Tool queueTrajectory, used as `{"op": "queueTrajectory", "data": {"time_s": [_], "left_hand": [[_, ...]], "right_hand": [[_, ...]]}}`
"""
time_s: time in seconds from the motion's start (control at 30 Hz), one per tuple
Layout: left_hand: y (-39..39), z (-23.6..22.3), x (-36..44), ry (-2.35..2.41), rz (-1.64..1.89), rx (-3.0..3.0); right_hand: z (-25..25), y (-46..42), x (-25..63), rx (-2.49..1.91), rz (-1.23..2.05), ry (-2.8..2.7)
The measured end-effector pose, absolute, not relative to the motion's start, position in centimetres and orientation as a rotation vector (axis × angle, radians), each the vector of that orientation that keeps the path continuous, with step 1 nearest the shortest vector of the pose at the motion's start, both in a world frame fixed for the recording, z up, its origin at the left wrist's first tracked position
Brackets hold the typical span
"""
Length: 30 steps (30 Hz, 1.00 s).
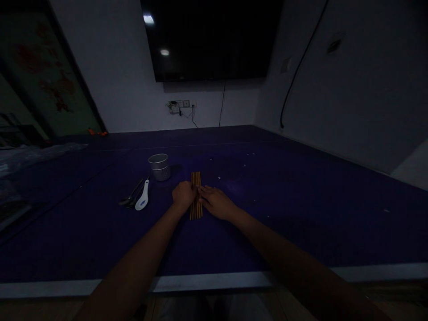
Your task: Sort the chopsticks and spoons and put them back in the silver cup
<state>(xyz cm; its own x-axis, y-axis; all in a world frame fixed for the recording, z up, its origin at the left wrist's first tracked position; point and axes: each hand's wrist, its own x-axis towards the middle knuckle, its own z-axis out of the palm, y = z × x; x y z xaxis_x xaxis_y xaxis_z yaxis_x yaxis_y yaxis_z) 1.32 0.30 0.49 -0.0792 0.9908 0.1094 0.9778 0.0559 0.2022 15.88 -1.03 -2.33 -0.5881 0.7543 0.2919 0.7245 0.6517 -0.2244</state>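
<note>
Several wooden chopsticks [196,211] lie side by side on the dark blue tabletop, pointing away from me. My left hand [184,194] is at their left edge, its fingers curled in and its thumb side against the chopsticks near the middle. From the other side, my right hand [218,202] rests low with its fingers stretched out, the tips touching the right edge of the row. The hands cover the middle of the chopsticks; both ends show. To the left is a white spoon [142,199] with a blue mark in its bowl, beside darker metal spoons [128,200].
A grey metal cup [159,167] with small holes stands upright behind the spoons. Clear plastic wrapping [36,154] lies at the far left. Small white specks dot the table. The table's pale front edge [214,281] runs close to me. A television [214,40] hangs on the wall.
</note>
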Motion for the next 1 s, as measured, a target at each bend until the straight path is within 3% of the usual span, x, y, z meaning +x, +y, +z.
{"op": "queueTrajectory", "data": {"time_s": [1.0], "left_hand": [[0.21,0.33,1.52,2.284,0.383,2.047]], "right_hand": [[-1.88,-1.01,15.86,-1.110,0.091,-2.511]]}}
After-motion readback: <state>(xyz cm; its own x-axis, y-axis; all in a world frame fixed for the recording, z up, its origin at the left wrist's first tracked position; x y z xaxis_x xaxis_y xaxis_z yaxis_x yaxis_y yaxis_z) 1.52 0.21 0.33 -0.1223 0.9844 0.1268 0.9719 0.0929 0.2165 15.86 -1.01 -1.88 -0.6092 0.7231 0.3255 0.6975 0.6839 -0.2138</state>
